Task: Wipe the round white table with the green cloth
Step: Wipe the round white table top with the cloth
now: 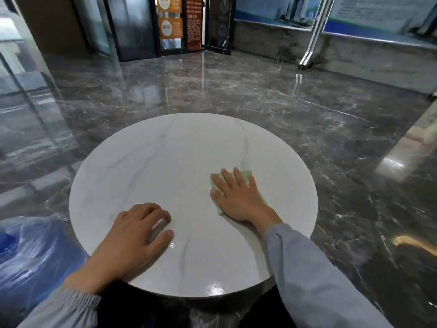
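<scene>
Green cloth (246, 177) lay flat beneath your right hand (236, 200), fingers spread, pressing it onto the round white table (165, 162) right of centre. Most bare top lay left and beyond it; your left hand (134, 235) rested near the front edge, loosely curled, holding nothing.

A polished dark marble floor (212, 91) lay in front of the black-framed glass door (132, 27). Orange posters (170, 20) hung just right of the door, with a red sign (194, 22) beside them. Farther right of the door, a wall picture of tall buildings (283, 10) stood behind slanted metal posts (312, 34). Well forward and left of the door sat a blue plastic-wrapped object (35, 252).
</scene>
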Tool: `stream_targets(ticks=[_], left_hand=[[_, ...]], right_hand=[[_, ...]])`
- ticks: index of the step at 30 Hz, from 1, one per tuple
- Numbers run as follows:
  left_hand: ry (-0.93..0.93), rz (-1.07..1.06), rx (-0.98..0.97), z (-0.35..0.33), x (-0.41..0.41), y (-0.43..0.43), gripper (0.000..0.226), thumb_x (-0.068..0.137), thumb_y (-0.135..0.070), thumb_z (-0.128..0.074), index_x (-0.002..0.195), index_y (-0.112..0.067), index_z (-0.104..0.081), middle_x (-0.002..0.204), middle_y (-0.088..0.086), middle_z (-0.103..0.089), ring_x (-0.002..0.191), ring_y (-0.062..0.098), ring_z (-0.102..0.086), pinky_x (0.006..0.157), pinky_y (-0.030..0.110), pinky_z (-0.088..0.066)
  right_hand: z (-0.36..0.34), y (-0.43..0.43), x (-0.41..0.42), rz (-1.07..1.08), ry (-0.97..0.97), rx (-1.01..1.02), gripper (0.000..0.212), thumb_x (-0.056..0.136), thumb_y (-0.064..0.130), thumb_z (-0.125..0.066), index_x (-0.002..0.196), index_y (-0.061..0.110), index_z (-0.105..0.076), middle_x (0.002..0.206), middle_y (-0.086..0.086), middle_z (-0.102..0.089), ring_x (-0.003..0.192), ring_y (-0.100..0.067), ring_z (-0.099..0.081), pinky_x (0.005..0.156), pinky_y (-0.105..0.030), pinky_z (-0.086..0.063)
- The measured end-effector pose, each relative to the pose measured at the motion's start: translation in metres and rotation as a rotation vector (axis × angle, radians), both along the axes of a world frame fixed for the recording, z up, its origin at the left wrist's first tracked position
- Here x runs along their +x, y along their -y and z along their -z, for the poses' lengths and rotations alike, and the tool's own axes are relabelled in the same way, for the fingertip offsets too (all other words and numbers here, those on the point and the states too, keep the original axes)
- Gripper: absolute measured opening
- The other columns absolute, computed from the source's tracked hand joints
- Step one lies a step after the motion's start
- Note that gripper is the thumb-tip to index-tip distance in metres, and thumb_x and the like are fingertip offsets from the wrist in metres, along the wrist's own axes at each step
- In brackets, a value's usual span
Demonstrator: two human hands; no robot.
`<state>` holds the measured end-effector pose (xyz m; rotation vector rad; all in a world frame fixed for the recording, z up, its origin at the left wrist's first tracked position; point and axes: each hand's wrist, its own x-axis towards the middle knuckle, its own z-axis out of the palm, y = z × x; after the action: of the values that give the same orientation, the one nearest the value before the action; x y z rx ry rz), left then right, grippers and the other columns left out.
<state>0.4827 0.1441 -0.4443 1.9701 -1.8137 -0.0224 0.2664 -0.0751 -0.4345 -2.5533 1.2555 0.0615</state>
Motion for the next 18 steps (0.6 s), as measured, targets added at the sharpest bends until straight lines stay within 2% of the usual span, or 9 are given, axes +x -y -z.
stream_targets(ticks=[3, 5, 9, 14, 16, 18], left_hand=[[0.056, 0.003, 0.067, -0.002, 0.013, 0.014, 0.045, 0.094, -0.068, -0.044, 0.124, -0.042, -0.064, 0.127, -0.02, -0.056, 0.123, 0.011, -0.052, 0.097, 0.037, -0.04], [0.04, -0.02, 0.074, 0.001, 0.016, 0.015, 0.044, 0.095, -0.069, -0.044, 0.126, -0.044, -0.062, 0.13, -0.023, -0.052, 0.126, 0.008, -0.048, 0.1, 0.035, -0.035], [0.025, -0.034, 0.039, 0.009, 0.014, 0.014, 0.036, 0.096, -0.066, -0.047, 0.126, -0.047, -0.056, 0.131, -0.027, -0.045, 0.128, 0.004, -0.045, 0.102, 0.032, -0.03], [-0.014, -0.037, 0.037, 0.011, 0.017, 0.017, 0.038, 0.094, -0.067, -0.051, 0.126, -0.049, -0.058, 0.131, -0.03, -0.043, 0.129, 0.001, -0.043, 0.104, 0.03, -0.028], [-0.026, -0.028, 0.033, 0.011, 0.017, 0.018, 0.038, 0.093, -0.067, -0.051, 0.126, -0.049, -0.057, 0.131, -0.031, -0.043, 0.129, 0.001, -0.043, 0.104, 0.029, -0.027], [-0.036, -0.028, 0.028, 0.012, 0.016, 0.019, 0.037, 0.093, -0.067, -0.052, 0.125, -0.049, -0.057, 0.131, -0.029, -0.043, 0.129, 0.001, -0.043, 0.105, 0.029, -0.026]], right_hand=[[0.003, -0.019, 0.034, -0.195, 0.014, -0.014, 0.063, 0.101, 0.067, -0.014, 0.161, 0.052, -0.002, 0.173, 0.016, 0.007, 0.158, -0.014, 0.02, 0.122, -0.054, 0.017], [0.001, -0.002, 0.024, -0.215, 0.039, 0.001, 0.062, 0.1, 0.069, -0.016, 0.159, 0.056, -0.004, 0.172, 0.02, 0.003, 0.158, -0.01, 0.015, 0.124, -0.05, 0.012], [-0.003, 0.075, -0.039, 0.079, -0.021, -0.06, 0.058, 0.106, 0.065, -0.02, 0.161, 0.053, -0.008, 0.174, 0.015, -0.001, 0.16, -0.017, 0.006, 0.126, -0.054, 0.001], [-0.009, 0.145, -0.085, 0.431, -0.056, 0.016, 0.06, 0.104, 0.062, -0.018, 0.162, 0.05, -0.008, 0.174, 0.013, 0.003, 0.16, -0.021, 0.01, 0.124, -0.06, 0.005], [-0.011, 0.15, -0.063, 0.47, -0.049, 0.04, 0.062, 0.103, 0.061, -0.018, 0.163, 0.048, -0.005, 0.174, 0.011, 0.007, 0.159, -0.024, 0.015, 0.123, -0.062, 0.009], [-0.011, 0.14, -0.021, 0.396, -0.031, 0.044, 0.064, 0.103, 0.062, -0.017, 0.163, 0.048, -0.004, 0.174, 0.01, 0.009, 0.159, -0.024, 0.017, 0.123, -0.061, 0.011]])
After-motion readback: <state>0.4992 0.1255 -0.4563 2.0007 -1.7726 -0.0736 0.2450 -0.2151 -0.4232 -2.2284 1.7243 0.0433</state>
